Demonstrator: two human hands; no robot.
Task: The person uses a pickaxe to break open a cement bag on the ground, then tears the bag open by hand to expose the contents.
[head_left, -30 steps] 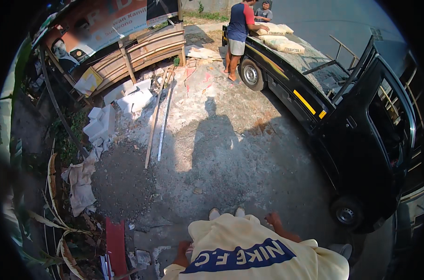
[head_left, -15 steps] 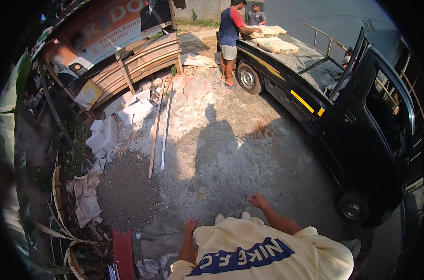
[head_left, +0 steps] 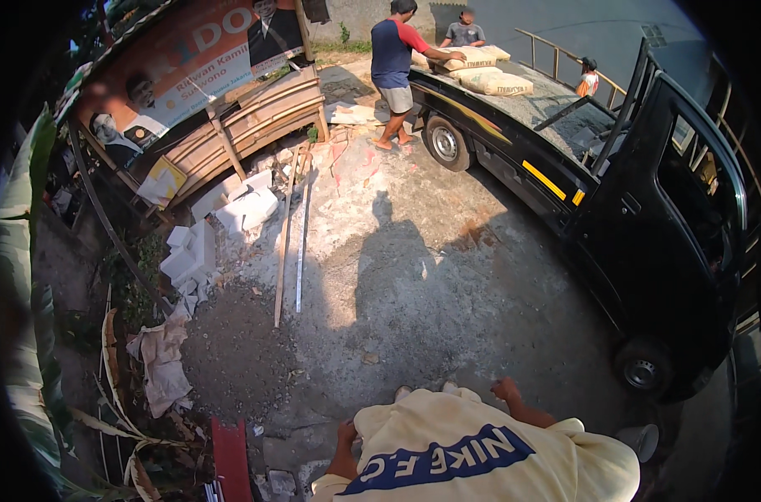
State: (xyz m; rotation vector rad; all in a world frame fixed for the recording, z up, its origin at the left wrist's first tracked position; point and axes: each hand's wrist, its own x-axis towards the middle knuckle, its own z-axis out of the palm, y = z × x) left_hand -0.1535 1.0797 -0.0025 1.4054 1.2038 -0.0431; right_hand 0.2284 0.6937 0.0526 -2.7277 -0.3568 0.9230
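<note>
The lower edge cropped the cream shirt (head_left: 506, 477), the truck (head_left: 640, 268) hid a far co-worker's (head_left: 464, 35) legs, and the left hand (head_left: 346, 432) looked indistinct.

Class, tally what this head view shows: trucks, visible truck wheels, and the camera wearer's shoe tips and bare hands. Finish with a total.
Black truck: 1
Rear wheel and front wheel: 2
Shoe tips: 2
Left hand and right hand: 2
Total: 7

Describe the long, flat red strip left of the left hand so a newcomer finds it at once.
From the black flatbed truck on the right, cross the grey ground to the lower left. Left of the person's bare left hand, the long, flat red strip runs to the picture's lower edge. Its red colour and width distinguish it from the thin, pale rods beside it.
</note>
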